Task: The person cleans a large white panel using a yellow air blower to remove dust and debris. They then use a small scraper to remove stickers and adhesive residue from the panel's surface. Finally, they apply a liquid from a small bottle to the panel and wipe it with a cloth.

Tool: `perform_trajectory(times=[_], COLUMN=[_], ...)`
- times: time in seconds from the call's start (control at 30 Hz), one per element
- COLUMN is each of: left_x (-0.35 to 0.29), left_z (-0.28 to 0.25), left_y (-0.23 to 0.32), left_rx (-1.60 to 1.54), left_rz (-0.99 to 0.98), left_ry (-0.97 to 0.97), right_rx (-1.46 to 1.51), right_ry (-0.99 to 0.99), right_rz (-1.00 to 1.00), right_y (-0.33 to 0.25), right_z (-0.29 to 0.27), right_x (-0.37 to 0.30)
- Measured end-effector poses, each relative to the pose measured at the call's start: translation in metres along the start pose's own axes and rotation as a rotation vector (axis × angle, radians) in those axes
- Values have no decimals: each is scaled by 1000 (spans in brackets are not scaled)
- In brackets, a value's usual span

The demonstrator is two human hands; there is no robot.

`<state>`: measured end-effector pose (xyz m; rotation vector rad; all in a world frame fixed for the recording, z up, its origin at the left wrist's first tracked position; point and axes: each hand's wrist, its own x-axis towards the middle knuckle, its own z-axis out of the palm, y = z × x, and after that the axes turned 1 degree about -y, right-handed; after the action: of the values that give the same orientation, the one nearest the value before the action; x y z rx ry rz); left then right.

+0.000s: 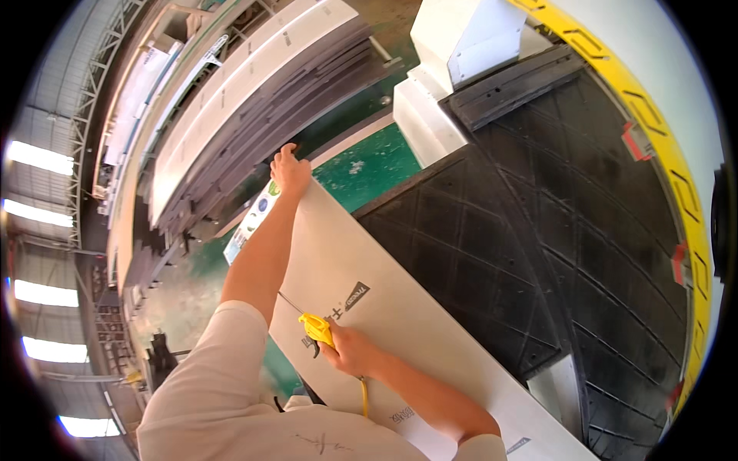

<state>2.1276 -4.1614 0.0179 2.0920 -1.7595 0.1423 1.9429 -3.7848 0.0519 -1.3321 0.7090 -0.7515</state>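
Note:
A long pale board (361, 253) with printed marks slants from the middle of the view to the lower right. At its far end my left hand (292, 174) grips the edge with curled fingers; the fingertips partly hide behind that edge. My right hand (352, 352) is closed around a yellow air blow gun (316, 329) above the board. The gun's thin metal nozzle (289, 302) points up and left toward the board's left edge. A yellow hose (364, 396) hangs down from beneath the right hand. Colourful stickers (264, 204) show near the left forearm.
Right of the board lies a large black ribbed surface (500, 253), with a white machine housing (461, 54) at its far end. A curved yellow band (646, 100) runs along the right. Stacked long panels (254, 84) stand far left. The floor is green (369, 169).

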Motion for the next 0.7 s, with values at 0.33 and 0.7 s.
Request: perform_trajectory(times=[0.33, 0.7], left_x=[21, 9], left_z=[-7, -11], left_y=[6, 17], left_rx=[268, 134], left_rz=[-165, -104], left_ry=[-303, -232], right_rx=[-90, -45], right_ry=[-89, -128], right_rz=[-66, -9], right_y=[6, -1], right_z=[5, -2], right_x=[19, 22])
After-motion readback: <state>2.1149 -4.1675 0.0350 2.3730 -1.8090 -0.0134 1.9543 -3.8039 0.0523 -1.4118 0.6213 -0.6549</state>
